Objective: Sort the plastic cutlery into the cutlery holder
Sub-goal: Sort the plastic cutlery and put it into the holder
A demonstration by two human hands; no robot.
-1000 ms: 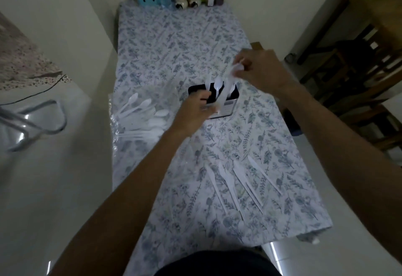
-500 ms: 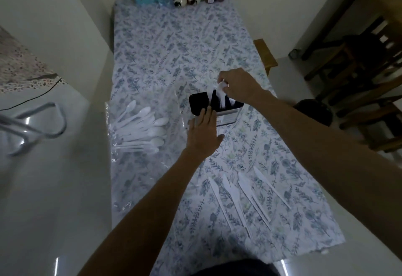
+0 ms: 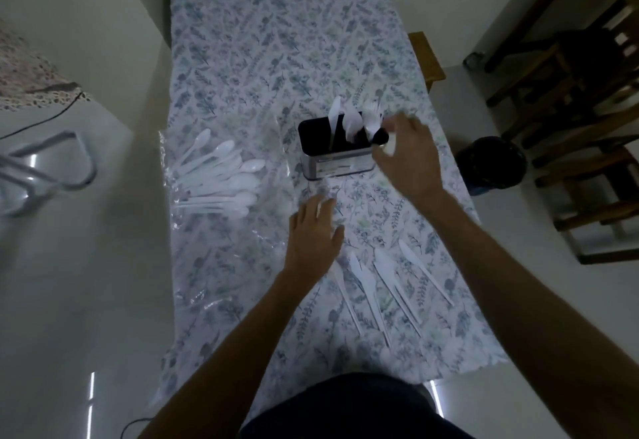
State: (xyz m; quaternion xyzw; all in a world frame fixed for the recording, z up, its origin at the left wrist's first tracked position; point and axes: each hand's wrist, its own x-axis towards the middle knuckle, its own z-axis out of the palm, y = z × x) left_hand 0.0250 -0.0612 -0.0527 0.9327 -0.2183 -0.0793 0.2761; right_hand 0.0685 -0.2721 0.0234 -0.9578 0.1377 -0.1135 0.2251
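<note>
A metal cutlery holder (image 3: pixel 337 165) with a black inside stands mid-table, with white plastic forks and a knife (image 3: pixel 356 120) sticking up from it. My right hand (image 3: pixel 406 162) hovers at its right end, fingers loosely spread and blurred, holding nothing I can see. Nearer me, my left hand (image 3: pixel 316 231) lies flat and open on the cloth, below the holder. Several white plastic spoons (image 3: pixel 224 179) lie on clear plastic wrap to the left. Several white plastic knives (image 3: pixel 387 279) lie in a row to the right of my left wrist.
The table wears a floral cloth (image 3: pixel 276 41). Bottles and small items stand at its far end. A black bin (image 3: pixel 491 162) and wooden chairs (image 3: pixel 587 99) are on the right, a metal frame (image 3: pixel 45 175) on the left floor.
My right hand has let go of the cutlery it put into the holder and drawn back to the right. My left hand has slid off the holder toward me.
</note>
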